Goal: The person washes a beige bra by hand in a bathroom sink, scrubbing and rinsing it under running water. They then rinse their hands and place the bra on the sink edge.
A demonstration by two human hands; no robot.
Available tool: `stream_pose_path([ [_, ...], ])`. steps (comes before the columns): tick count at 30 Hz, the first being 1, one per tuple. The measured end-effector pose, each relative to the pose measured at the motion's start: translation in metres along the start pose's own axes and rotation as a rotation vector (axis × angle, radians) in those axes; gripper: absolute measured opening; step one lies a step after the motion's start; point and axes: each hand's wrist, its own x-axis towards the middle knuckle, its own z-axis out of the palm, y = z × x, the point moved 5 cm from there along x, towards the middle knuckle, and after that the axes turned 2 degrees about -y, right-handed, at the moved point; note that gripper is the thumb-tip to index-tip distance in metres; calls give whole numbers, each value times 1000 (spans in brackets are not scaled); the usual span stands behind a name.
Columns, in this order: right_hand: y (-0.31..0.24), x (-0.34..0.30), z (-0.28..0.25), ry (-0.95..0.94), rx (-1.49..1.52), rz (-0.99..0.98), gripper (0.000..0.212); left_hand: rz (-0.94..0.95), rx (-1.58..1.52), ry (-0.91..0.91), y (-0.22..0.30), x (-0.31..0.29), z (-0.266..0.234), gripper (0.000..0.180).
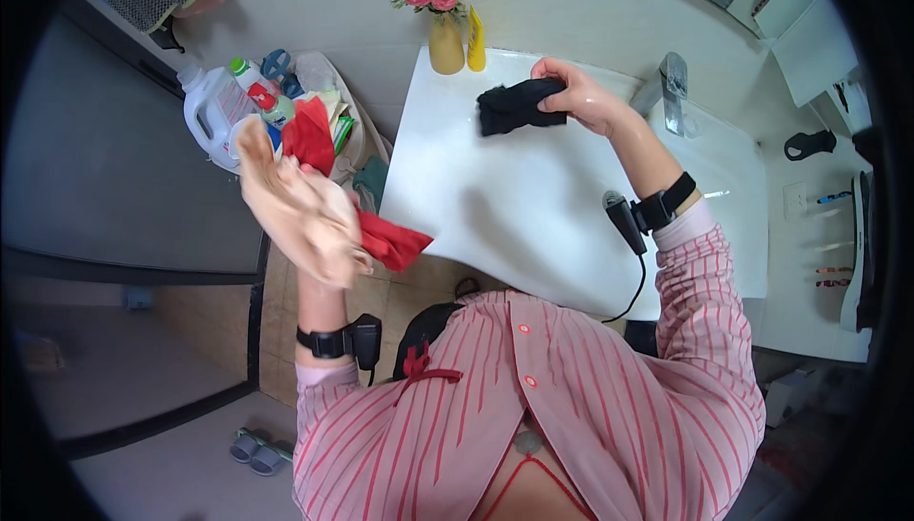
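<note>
My right hand [583, 99] pinches a folded black cloth [514, 108], perhaps a sock, and holds it over the far part of the white washbasin counter [447, 174]. Out to the left, a bundle of limp fabric hangs from my raised left hand [324, 291]. A beige cloth [300, 212] drapes over most of that hand and hides its fingers. Red cloth [392, 241] sticks out from under the beige one on both sides. Whether the red parts are one piece cannot be told. The bundle is a little blurred.
A chrome faucet [672, 83] stands at the basin, right of my right hand. At the counter's back left are a vase of pink flowers [446, 43] and a yellow tube [476, 40]. Beyond the bundle, a white jug [211, 112] and several bottles crowd a tub [354, 145].
</note>
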Motion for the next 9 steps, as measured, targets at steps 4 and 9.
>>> stream_pose_path([
  [4,-26,-11,13,-24,100,35,28,40,-346,-4,20,16,29,37],
  [9,-30,-4,30,4,110,190,49,212,6,-131,66,-7,43,60],
])
